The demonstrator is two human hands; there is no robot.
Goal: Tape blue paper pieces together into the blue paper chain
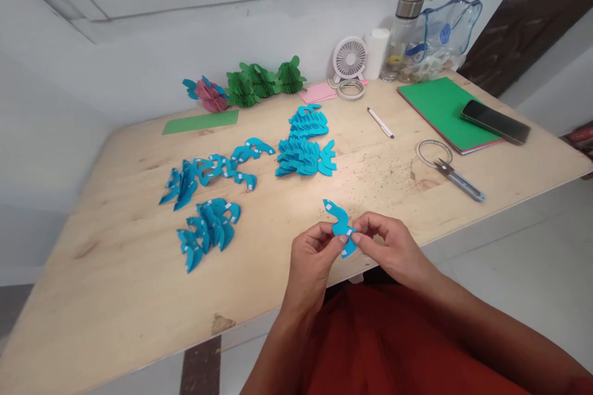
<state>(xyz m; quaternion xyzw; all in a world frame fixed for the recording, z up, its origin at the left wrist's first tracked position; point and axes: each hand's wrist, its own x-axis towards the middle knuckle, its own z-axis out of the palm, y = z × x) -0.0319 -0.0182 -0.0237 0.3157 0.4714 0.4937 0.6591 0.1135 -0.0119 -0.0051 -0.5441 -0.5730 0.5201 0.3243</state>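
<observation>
A curved blue paper cutout [340, 217] with small white squares on it is held above the front of the table. My left hand [315, 257] pinches its left side between thumb and fingers. On the other side, my right hand [388, 245] has its thumb and fingertips closed on the cutout's right edge, close to a white square. Beyond my hands sit stacks of plain blue cutouts [300, 157]. To the left lie folded blue cutouts with white squares [215, 225], and more such pieces [210, 170] behind them.
Thread snips [461, 180] and a tape roll [434, 152] lie at right, near a phone [495, 121] on green sheets [438, 105]. A pen [380, 122] lies mid-table. Green paper figures [259, 81], a small fan [350, 58] and a glass bottle [402, 37] stand along the wall.
</observation>
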